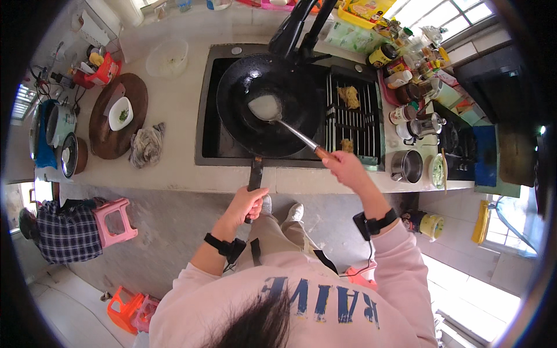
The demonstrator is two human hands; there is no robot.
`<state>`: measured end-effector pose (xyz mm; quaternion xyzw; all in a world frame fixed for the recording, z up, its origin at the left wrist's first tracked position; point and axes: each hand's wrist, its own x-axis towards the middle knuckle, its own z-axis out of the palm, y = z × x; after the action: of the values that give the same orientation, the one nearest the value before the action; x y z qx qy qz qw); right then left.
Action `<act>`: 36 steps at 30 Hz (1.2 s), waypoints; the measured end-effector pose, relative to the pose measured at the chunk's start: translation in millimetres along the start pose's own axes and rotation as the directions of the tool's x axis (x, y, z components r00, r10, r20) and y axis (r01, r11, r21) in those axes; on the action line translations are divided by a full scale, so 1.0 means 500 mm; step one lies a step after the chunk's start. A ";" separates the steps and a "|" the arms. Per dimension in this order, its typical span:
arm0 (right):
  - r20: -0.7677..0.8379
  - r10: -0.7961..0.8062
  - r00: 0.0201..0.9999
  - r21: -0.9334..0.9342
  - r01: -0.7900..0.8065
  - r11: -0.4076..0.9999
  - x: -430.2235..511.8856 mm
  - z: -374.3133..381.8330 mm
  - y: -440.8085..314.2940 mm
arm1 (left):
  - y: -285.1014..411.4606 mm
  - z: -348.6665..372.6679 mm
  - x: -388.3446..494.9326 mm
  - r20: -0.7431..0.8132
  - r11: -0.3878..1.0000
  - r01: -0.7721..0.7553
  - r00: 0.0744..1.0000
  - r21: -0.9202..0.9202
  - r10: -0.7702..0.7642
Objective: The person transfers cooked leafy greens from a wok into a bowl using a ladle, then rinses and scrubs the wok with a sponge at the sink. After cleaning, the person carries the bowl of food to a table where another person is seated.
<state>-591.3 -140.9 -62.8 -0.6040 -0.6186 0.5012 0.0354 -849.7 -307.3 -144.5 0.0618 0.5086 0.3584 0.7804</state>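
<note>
A black wok (300, 91) sits over the dark sink (210, 108) set into the counter. Its long handle (256, 172) points towards me, and my left hand (249, 203) is closed around the lower end. My right hand (348, 170) grips the wooden end of a metal spatula (300, 134). The spatula's broad blade (265, 107) lies within the wok, close to its middle. Above the wok's far rim hangs a black faucet (290, 30). Whether there is water in the wok I cannot tell.
Right of the wok, a metal rack (353, 119) bears two yellowish scrubbers (349, 97). Jars (402, 114) and a steel pot (407, 166) crowd the right side. On the left are a round wooden board (102, 139) with a white bowl (120, 114), a crumpled rag (147, 145) and a clear bowl (167, 58).
</note>
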 end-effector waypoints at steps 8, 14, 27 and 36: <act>0.424 0.125 0.897 0.628 -0.391 0.673 -0.095 0.018 0.037 | 0.000 0.004 -0.012 -0.245 0.966 -0.155 0.948 0.205 0.204; 0.521 0.042 0.852 0.735 -0.473 0.486 -0.159 -0.025 0.081 | -0.009 -0.060 -0.018 -0.384 0.818 -0.134 0.832 0.560 0.399; 0.548 -0.092 0.831 0.806 -0.495 0.326 -0.196 -0.082 0.158 | -0.004 -0.106 -0.087 -0.424 0.413 0.122 0.418 0.903 0.803; 0.525 -0.146 0.839 0.813 -0.443 0.378 -0.254 -0.135 0.173 | -0.035 -0.071 -0.098 -0.487 0.492 0.090 0.375 0.866 0.789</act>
<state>-451.8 -221.5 -15.2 -0.3792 -0.1628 0.8990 0.1468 -881.8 -359.8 -132.7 0.3325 0.8906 0.2538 0.1784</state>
